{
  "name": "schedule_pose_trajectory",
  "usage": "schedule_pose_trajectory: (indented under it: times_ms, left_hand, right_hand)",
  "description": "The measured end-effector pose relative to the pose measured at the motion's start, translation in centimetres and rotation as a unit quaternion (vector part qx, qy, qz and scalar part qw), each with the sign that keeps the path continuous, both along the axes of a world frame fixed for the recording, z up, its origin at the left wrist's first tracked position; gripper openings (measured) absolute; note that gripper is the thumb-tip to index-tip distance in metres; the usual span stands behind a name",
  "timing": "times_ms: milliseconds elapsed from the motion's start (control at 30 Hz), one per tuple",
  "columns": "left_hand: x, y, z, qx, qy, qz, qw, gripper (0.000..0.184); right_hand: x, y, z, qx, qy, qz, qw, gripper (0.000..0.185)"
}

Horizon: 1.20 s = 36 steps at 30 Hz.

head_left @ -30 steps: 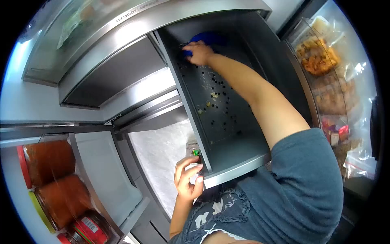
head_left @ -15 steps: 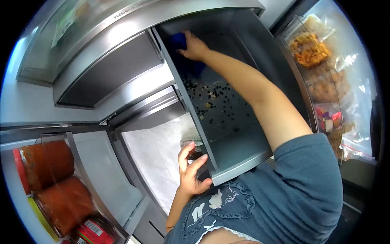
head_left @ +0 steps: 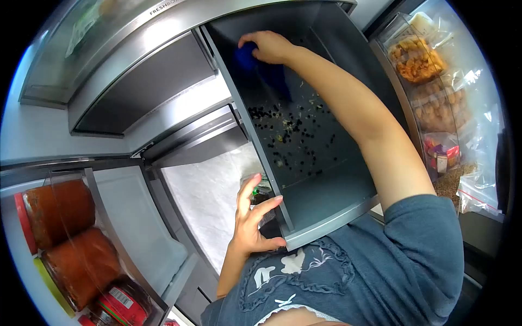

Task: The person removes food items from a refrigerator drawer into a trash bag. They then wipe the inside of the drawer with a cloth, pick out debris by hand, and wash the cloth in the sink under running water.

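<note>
A dark grey drawer [head_left: 318, 204] is pulled out in front of me. At its far left corner my right hand [head_left: 270, 47] is closed on a blue cloth [head_left: 276, 81], part of which trails over the drawer floor. Small black round bits [head_left: 293, 126] and pale yellowish scraps lie scattered across the floor, nearer to me than the cloth. Beside the front left corner of the drawer is my left hand [head_left: 254, 225], its fingers spread and the thumb tip touching or close to the edge. Nothing shows in it.
On the left, a door shelf holds jars with reddish-brown contents [head_left: 81, 261]. Bags of food [head_left: 418, 60] stand in the right door rack. Below the drawer's left side are a white liner [head_left: 209, 198] and a partly hidden jar. Another drawer [head_left: 147, 87] is at upper left.
My right hand has shifted slightly up and right with the cloth, and more of the cloth is spread out. The left hand stays by the drawer corner. The view has shifted slightly.
</note>
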<state>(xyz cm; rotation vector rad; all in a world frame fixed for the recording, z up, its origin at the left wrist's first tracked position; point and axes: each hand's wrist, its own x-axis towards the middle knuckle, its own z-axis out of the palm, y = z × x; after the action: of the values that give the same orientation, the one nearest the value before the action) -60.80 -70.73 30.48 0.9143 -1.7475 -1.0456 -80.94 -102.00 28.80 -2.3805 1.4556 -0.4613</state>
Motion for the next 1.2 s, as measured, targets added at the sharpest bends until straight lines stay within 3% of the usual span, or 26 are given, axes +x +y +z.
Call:
schedule_pose_trajectory:
  times_ms: [133, 233, 267, 367, 400, 500, 533, 567, 633, 700, 767, 833, 933, 1033, 1067, 1100, 1167, 1200]
  left_hand:
    - [0.4, -0.1, 0.4, 0.011, -0.034, -0.053, 0.998, 0.08]
    - [0.2, 0.0, 1.0, 0.024, -0.043, -0.073, 0.996, 0.081]
    - [0.1, 0.0, 1.0, 0.027, -0.04, -0.066, 0.997, 0.08]
    - [0.0, 0.5, 1.2, 0.015, -0.047, -0.068, 0.996, 0.08]
    - [0.1, 0.5, 1.3, 0.004, -0.051, -0.072, 0.996, 0.081]
    - [0.3, 0.6, 1.6, 0.019, -0.069, -0.078, 0.994, 0.08]
    - [0.3, 0.7, 1.8, 0.026, -0.074, -0.081, 0.994, 0.081]
    - [0.3, 0.7, 2.1, 0.032, -0.079, -0.082, 0.993, 0.082]
    - [0.3, 0.6, 2.6, 0.045, -0.089, -0.083, 0.992, 0.082]
    - [0.3, 0.8, 2.9, 0.06, -0.091, -0.086, 0.99, 0.083]
    - [0.1, 0.7, 2.6, 0.052, -0.084, -0.078, 0.992, 0.083]
    - [0.1, 1.4, 2.3, 0.065, -0.077, -0.071, 0.992, 0.083]
    - [-0.1, 1.7, 2.1, 0.071, -0.085, -0.074, 0.991, 0.084]
    - [-0.4, 2.0, 1.9, 0.066, -0.087, -0.06, 0.992, 0.083]
    - [-0.5, 2.0, 1.9, 0.068, -0.082, -0.062, 0.992, 0.082]
    - [-0.5, 2.1, 2.0, 0.071, -0.077, -0.062, 0.993, 0.08]
    - [-0.5, 2.0, 1.9, 0.07, -0.081, -0.066, 0.992, 0.079]
    - [-0.5, 2.1, 1.9, 0.072, -0.09, -0.074, 0.991, 0.08]
  right_hand:
    - [1.2, -2.2, -6.0, -0.063, 0.078, -0.1, 0.99, 0.048]
    - [2.1, -1.2, -8.5, -0.006, 0.096, -0.088, 0.992, 0.052]
    - [1.9, -1.0, -8.6, -0.006, 0.101, -0.041, 0.994, 0.052]
    - [0.1, 1.3, -7.2, 0.159, 0.103, 0.128, 0.974, 0.046]
    - [0.2, 3.8, -2.4, 0.226, 0.112, 0.158, 0.955, 0.04]
    - [-1.6, 4.1, 1.2, 0.184, 0.058, 0.158, 0.968, 0.04]
    - [-2.3, 3.1, 1.2, 0.179, -0.009, 0.119, 0.977, 0.04]
    - [-3.2, 0.8, -1.8, 0.066, -0.023, 0.09, 0.993, 0.041]
    - [-2.3, -1.3, -4.4, -0.016, -0.016, -0.041, 0.999, 0.044]
    - [0.1, -1.5, -6.6, 0.053, -0.032, -0.146, 0.987, 0.047]
    - [1.7, -1.1, -12.0, -0.078, 0.006, -0.106, 0.991, 0.052]
    - [2.1, 1.8, -8.6, -0.004, 0.027, -0.017, 0.999, 0.051]
    - [-1.8, 2.5, -9.2, 0.108, 0.021, 0.144, 0.983, 0.048]
    - [-3.9, 4.3, -2.6, 0.095, 0.037, 0.124, 0.987, 0.043]
    - [-5.1, 3.1, -2.8, 0.034, -0.006, 0.076, 0.997, 0.042]
    - [-5.8, 2.3, -1.6, -0.014, 0.026, 0.029, 0.999, 0.045]
    - [-7.8, -1.2, -4.0, -0.113, 0.011, -0.061, 0.992, 0.048]
    - [-7.6, -1.3, -5.7, -0.092, 0.026, -0.102, 0.99, 0.049]
